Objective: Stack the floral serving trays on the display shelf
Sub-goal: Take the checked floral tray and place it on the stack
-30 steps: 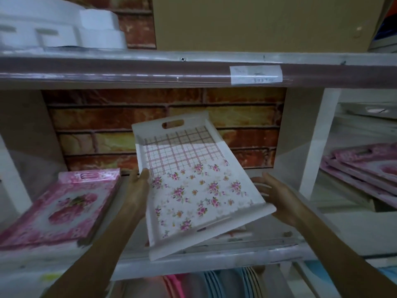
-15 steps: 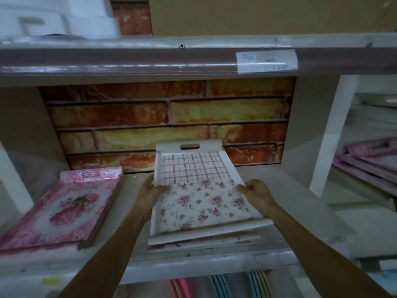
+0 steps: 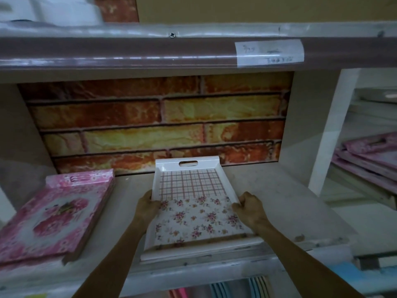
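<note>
Near shelf (image 3: 279,203) edge, tray (image 3: 193,203)

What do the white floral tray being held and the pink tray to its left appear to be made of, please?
White floral tray: probably painted wood or MDF, glossy, with thick flat walls and a cut-out handle slot. Pink tray: likely the same board, with a printed rose surface and a brownish bare-looking edge.

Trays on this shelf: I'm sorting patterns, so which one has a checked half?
The white tray held by both hands, left hand and right hand: grid at the far half, small flowers near. The pink tray at left is all floral.
</note>
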`<state>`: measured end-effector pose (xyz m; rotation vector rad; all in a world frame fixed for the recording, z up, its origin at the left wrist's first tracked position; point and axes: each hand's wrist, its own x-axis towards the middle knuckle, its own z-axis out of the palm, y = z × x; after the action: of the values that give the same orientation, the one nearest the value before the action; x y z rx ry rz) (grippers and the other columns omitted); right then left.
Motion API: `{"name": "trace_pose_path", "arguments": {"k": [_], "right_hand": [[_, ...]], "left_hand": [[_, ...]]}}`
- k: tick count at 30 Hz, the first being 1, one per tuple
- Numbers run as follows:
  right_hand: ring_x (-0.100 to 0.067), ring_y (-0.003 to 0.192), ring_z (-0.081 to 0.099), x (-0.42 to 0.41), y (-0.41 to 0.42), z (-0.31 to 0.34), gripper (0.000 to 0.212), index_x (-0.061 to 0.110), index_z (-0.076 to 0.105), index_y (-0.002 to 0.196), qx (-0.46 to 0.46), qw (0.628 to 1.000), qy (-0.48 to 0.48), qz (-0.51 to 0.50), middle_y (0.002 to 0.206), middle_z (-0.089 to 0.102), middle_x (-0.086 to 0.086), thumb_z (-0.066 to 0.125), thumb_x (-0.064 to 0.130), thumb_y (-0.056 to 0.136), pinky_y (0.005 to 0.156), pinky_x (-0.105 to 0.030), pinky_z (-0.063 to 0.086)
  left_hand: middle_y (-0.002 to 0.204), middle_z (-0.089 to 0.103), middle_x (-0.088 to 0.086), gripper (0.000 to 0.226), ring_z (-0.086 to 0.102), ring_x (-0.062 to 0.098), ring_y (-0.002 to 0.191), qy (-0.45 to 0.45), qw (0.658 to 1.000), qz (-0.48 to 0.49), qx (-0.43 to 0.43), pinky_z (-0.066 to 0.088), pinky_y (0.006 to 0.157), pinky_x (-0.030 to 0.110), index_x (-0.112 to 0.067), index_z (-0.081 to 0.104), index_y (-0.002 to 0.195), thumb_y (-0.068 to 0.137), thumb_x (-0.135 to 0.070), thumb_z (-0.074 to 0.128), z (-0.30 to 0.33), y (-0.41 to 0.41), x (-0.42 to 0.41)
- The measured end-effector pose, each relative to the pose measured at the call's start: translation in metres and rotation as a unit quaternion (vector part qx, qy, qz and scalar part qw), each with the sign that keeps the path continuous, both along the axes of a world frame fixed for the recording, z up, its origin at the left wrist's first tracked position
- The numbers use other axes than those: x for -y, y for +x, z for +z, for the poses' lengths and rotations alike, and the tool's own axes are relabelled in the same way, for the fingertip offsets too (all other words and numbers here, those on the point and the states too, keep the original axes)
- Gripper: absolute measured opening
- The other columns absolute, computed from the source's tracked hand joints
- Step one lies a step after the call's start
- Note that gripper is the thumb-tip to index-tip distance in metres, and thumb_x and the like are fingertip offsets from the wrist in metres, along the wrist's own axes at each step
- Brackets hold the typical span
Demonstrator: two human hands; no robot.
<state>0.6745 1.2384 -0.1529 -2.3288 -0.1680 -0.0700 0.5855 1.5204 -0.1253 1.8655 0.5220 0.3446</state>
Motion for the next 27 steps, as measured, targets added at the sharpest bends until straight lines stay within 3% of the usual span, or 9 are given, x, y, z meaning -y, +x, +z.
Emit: {"name": "trace_pose_path", "arguments": {"k": [2,6,10,14,19,24,27], "right_hand": [[-0.024,0.083,0.062,-0.002,0.002,-0.004,0.017,0.011,0.049,0.087,0.001,1.0,-0.013,0.001,0.096,0.061,-0.013,0.061,0.024,0.09,0.062,-0.024,0.046],[-0.025,0.081,0.062,-0.003,0.004,-0.007,0.017,0.011,0.049,0.088,0.014,0.999,-0.039,0.001,0.096,0.061,-0.014,0.059,0.025,0.09,0.065,-0.031,0.052],[-0.026,0.085,0.064,-0.005,0.005,-0.009,0.02,0.008,0.054,0.096,0.018,0.998,-0.052,-0.001,0.1,0.062,-0.012,0.057,0.028,0.092,0.074,-0.036,0.058],[-0.025,0.089,0.066,-0.007,0.005,-0.009,0.031,0.001,0.061,0.107,0.002,0.998,-0.066,-0.008,0.103,0.065,-0.012,0.054,0.028,0.093,0.076,-0.031,0.056],[-0.024,0.09,0.065,-0.012,0.002,-0.009,0.022,0.006,0.058,0.099,-0.002,0.996,-0.085,-0.027,0.102,0.063,-0.01,0.052,0.026,0.094,0.077,-0.028,0.053],[-0.021,0.083,0.067,-0.011,0.002,-0.009,0.032,0.006,0.064,0.105,-0.029,0.999,-0.037,-0.01,0.102,0.067,-0.01,0.057,0.033,0.09,0.076,-0.035,0.06],[-0.015,0.082,0.061,-0.003,-0.002,0.001,0.029,0.007,0.057,0.1,-0.027,1.0,0.014,0.003,0.096,0.061,-0.002,0.06,0.035,0.092,0.061,-0.016,0.049]], "left_hand": [[0.123,0.065,0.012,0.047,0.061,0.024,0.099,0.017,1.0,0.002,-0.008,0.05,0.079,0.031,-0.009,0.055,0.133,0.087,-0.002,0.055,-0.005,0.003,-0.004],[0.122,0.065,0.014,0.046,0.063,0.031,0.107,0.052,0.998,0.008,-0.034,0.053,0.091,0.042,-0.006,0.057,0.131,0.085,-0.002,0.055,-0.016,0.009,-0.01],[0.118,0.067,0.015,0.043,0.064,0.032,0.104,0.069,0.997,0.012,-0.045,0.054,0.086,0.038,-0.004,0.059,0.128,0.085,-0.001,0.055,-0.019,0.016,-0.013],[0.117,0.067,0.018,0.043,0.064,0.035,0.103,0.094,0.994,0.02,-0.051,0.055,0.083,0.039,-0.001,0.059,0.127,0.085,0.004,0.052,-0.023,0.019,-0.012],[0.115,0.067,0.019,0.04,0.066,0.035,0.097,0.146,0.987,0.02,-0.064,0.055,0.074,0.035,-0.001,0.06,0.125,0.085,0.003,0.052,-0.02,0.021,-0.013],[0.12,0.066,0.017,0.039,0.063,0.034,0.104,0.172,0.981,0.011,-0.093,0.05,0.087,0.036,-0.004,0.06,0.126,0.087,-0.007,0.06,-0.017,0.02,-0.017],[0.123,0.063,0.017,0.049,0.059,0.036,0.111,0.263,0.957,0.022,-0.121,0.044,0.101,0.045,-0.012,0.058,0.128,0.084,-0.031,0.064,-0.018,0.024,-0.032]]}}
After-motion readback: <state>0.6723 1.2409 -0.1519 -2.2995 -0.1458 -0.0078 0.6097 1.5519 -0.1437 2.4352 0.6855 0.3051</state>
